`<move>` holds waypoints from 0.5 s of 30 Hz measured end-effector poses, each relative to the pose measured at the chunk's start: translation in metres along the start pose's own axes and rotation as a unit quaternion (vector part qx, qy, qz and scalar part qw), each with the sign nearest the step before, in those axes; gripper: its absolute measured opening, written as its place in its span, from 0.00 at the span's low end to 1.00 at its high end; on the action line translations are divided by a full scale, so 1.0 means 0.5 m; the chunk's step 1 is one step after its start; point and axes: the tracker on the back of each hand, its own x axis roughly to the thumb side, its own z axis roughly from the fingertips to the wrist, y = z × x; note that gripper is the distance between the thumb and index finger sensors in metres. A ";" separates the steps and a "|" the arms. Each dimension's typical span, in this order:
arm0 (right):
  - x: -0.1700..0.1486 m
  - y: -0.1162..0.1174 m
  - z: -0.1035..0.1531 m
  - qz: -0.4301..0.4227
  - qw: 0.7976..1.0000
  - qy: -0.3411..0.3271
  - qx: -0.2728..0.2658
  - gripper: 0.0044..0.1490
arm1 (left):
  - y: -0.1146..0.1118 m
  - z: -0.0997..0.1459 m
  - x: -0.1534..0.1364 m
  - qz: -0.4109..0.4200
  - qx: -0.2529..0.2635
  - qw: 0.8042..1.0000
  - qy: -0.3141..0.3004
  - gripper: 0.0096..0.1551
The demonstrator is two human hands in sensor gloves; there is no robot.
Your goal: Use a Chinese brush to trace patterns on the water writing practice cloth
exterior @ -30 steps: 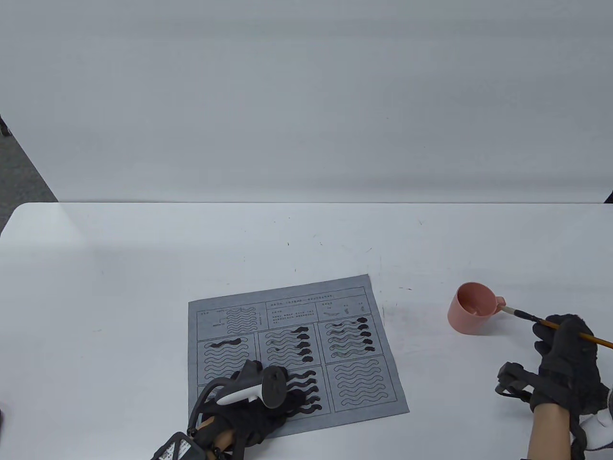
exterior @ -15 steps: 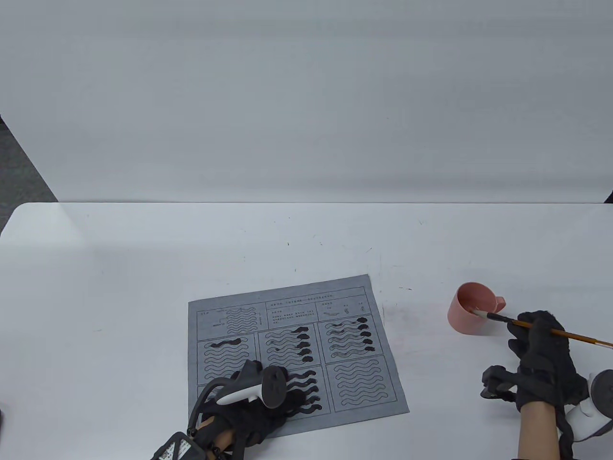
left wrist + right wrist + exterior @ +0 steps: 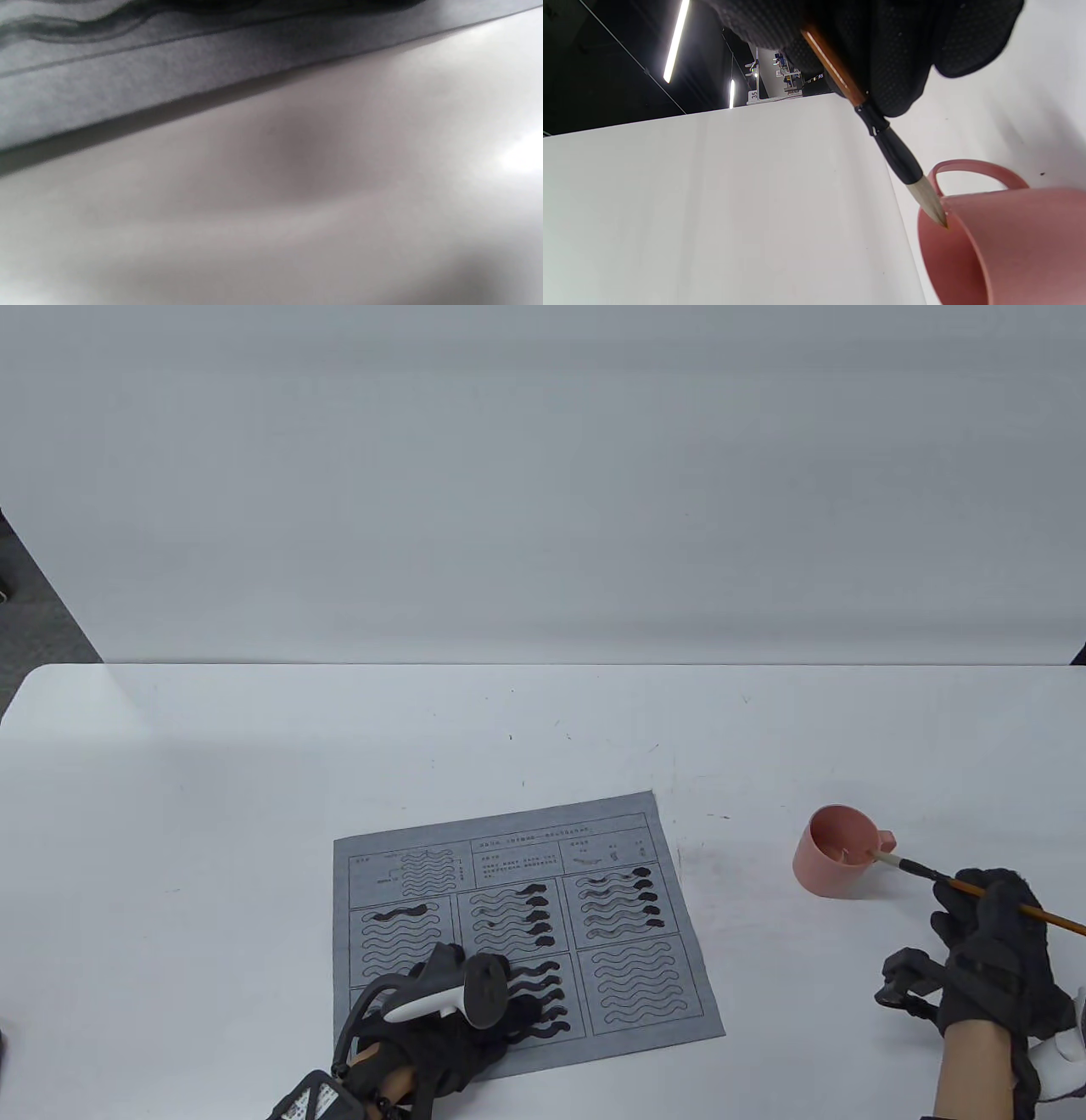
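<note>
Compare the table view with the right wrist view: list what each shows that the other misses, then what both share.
Only the table view: the grey cloth with its wave patterns, several already dark, and the left hand resting on its near edge.

Only the right wrist view: ceiling lights past the white backdrop, and the bristle tip at the cup's rim.

Both: the right hand gripping the brush, the pink cup, and the white table.

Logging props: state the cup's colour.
Pink: the cup, handle included. It shows best in the table view.
</note>
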 end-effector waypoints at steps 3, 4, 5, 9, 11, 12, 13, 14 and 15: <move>0.008 0.018 0.010 0.001 0.999 -0.015 0.029 0.26 | 0.000 0.000 0.000 0.000 0.000 1.000 0.000 0.35; 0.010 0.024 0.012 0.006 0.999 -0.022 0.038 0.26 | 0.000 -0.001 0.000 0.000 -0.001 1.000 0.000 0.35; 0.012 0.030 0.015 0.011 0.998 -0.029 0.045 0.26 | 0.000 -0.001 0.000 0.000 -0.001 1.000 0.000 0.35; 0.016 0.056 0.024 0.033 0.995 -0.054 0.078 0.26 | 0.000 -0.001 0.001 0.000 -0.001 1.000 0.001 0.35; 0.015 0.060 0.025 0.043 0.994 -0.057 0.080 0.26 | -0.001 -0.001 0.001 -0.002 -0.001 1.000 0.001 0.35; 0.013 0.060 0.023 0.053 0.994 -0.057 0.078 0.26 | 0.000 -0.001 0.001 -0.002 -0.001 1.000 0.001 0.35; 0.011 0.060 0.022 0.062 0.993 -0.058 0.079 0.26 | 0.000 -0.001 0.001 -0.001 -0.001 1.000 0.000 0.35; 0.009 0.058 0.020 0.070 0.993 -0.058 0.076 0.26 | 0.000 -0.001 0.001 0.001 0.000 1.000 -0.001 0.35; 0.005 0.055 0.017 0.077 0.993 -0.056 0.067 0.27 | 0.000 -0.001 0.001 0.001 0.001 1.000 -0.002 0.35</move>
